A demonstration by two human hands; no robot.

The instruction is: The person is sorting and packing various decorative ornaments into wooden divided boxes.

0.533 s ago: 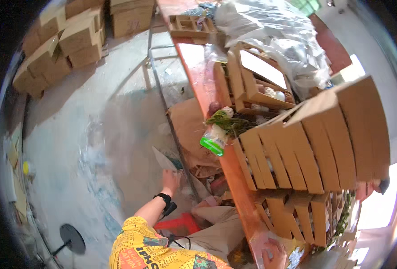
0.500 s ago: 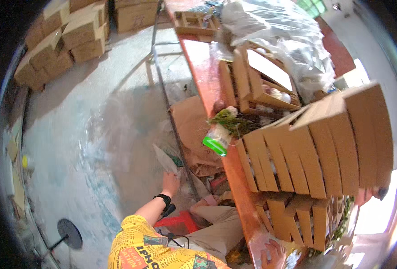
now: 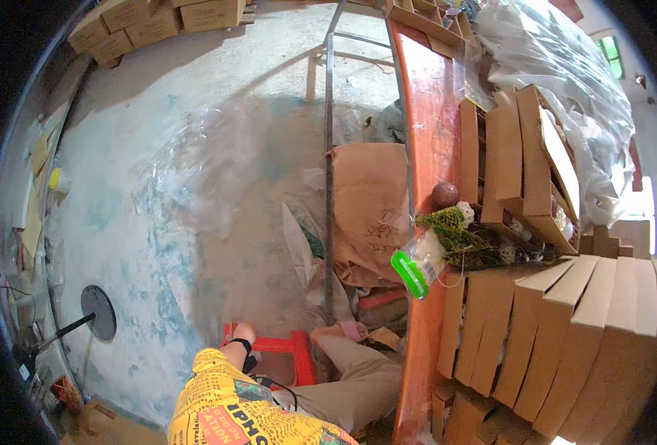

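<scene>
Most of the person is cut off at the bottom edge: only a yellow printed sleeve [image 3: 224,408] and tan trousers [image 3: 358,386] show. The left hand [image 3: 244,334] is down at the near corner of a red plastic stool [image 3: 284,345], wrist wearing a black band; the fingers are hidden behind the stool's rim, so I cannot tell whether they grip it or merely rest there. The right hand is nowhere in sight. The stool sits low on the floor just in front of the trousers, its top roughly level and its longer side running left to right, the far edge touching a sandalled foot [image 3: 343,330]. To the left lies broad open concrete floor [image 3: 143,222], partly under a crumpled clear plastic sheet [image 3: 202,170]; a round black stand base [image 3: 97,311] sits near the wall. To the right it is tight: a metal frame post [image 3: 328,185], brown paper bags [image 3: 369,215], then the long red-brown table edge [image 3: 425,148] crowded with folded cardboard boxes [image 3: 565,334] and a green-zipped clear pouch [image 3: 417,267] overhanging the edge.
</scene>
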